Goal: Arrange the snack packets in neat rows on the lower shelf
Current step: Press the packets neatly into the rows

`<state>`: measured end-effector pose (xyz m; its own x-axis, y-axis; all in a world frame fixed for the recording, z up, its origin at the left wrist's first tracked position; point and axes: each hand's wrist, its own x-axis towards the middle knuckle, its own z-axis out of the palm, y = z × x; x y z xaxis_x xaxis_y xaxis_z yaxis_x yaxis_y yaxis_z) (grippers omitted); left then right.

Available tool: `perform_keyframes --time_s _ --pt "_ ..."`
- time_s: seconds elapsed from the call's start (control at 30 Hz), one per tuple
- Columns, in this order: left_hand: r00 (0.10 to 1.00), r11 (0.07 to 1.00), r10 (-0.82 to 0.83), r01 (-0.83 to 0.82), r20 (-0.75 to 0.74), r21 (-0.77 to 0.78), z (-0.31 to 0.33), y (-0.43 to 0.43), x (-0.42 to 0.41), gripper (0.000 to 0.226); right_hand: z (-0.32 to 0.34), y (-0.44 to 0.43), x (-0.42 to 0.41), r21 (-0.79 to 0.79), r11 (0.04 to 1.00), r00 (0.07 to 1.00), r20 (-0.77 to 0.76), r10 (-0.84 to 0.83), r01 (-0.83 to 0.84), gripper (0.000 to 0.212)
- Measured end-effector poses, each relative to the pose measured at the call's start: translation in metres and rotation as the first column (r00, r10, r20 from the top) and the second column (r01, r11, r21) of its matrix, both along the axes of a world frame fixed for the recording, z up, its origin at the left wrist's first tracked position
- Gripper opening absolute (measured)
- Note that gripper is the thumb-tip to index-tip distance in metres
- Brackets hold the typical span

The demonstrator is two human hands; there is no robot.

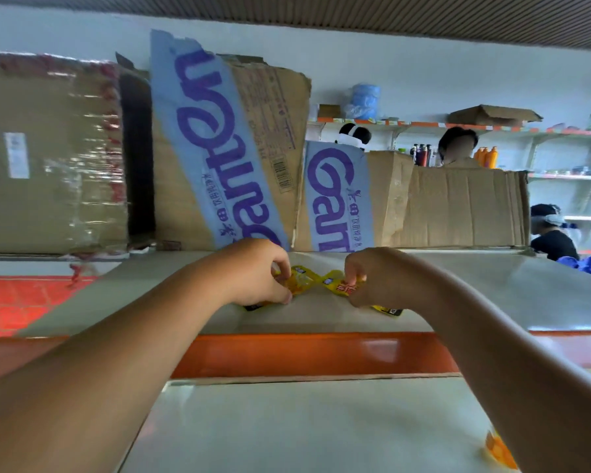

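Both my hands reach onto a pale upper shelf (492, 295), where a small cluster of yellow snack packets (316, 283) lies between them. My left hand (258, 273) has its fingers curled round a yellow packet at the cluster's left end. My right hand (369, 278) pinches another yellow packet with red lettering (345, 288) at the right end. A dark-tipped packet end (391, 311) pokes out below my right wrist. Below the orange shelf edge (314, 353) lies the lower shelf (304, 428). One orange packet (498, 450) rests at its right, partly behind my right forearm.
Large cardboard boxes (226, 148) with blue and purple lettering stand along the back of the upper shelf, close behind my hands. A taped box (48, 151) stands at the left. Other people (456, 145) and wall shelves with bottles (485, 157) are beyond, at the right.
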<state>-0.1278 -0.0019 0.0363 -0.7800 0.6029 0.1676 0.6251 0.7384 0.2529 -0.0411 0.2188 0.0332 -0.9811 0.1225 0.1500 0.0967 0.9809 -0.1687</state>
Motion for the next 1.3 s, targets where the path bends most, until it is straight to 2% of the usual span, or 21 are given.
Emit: perform_keyframes --time_s 0.13,0.27,0.47,0.7,0.83,0.93,1.3 --pt "0.976 0.976 0.123 -0.086 -0.179 0.201 -0.009 -0.095 -0.009 0.033 -0.007 -0.085 -0.012 -0.11 0.993 0.995 -0.094 0.019 -0.03 0.028" --pt "0.939 0.903 0.253 -0.142 -0.234 0.405 -0.015 -0.199 -0.014 0.035 -0.011 -0.177 -0.028 -0.138 0.985 0.99 -0.112 0.088 -0.103 0.024" --pt "0.884 0.85 0.389 -0.236 -0.259 0.471 -0.032 -0.348 0.0 0.029 -0.017 -0.31 -0.064 -0.204 0.948 0.964 -0.161 0.213 -0.243 0.021" --pt "0.818 0.792 0.527 -0.374 -0.23 0.482 -0.064 -0.477 0.019 0.032 -0.019 -0.439 -0.094 -0.188 0.896 0.91 -0.186 0.37 -0.403 0.024" --pt "0.804 0.781 0.549 -0.396 -0.229 0.483 -0.084 -0.516 0.025 0.039 -0.026 -0.492 -0.104 -0.193 0.867 0.885 -0.181 0.429 -0.46 0.022" --pt "0.801 0.771 0.559 -0.408 -0.214 0.489 -0.098 -0.536 0.024 0.042 -0.041 -0.525 -0.114 -0.254 0.841 0.877 -0.2 0.437 -0.477 0.022" --pt "0.75 0.72 0.631 -0.47 -0.2 0.51 -0.133 -0.561 -0.033 0.053 -0.107 -0.567 -0.176 -0.438 0.74 0.859 -0.304 0.413 -0.511 0.022"
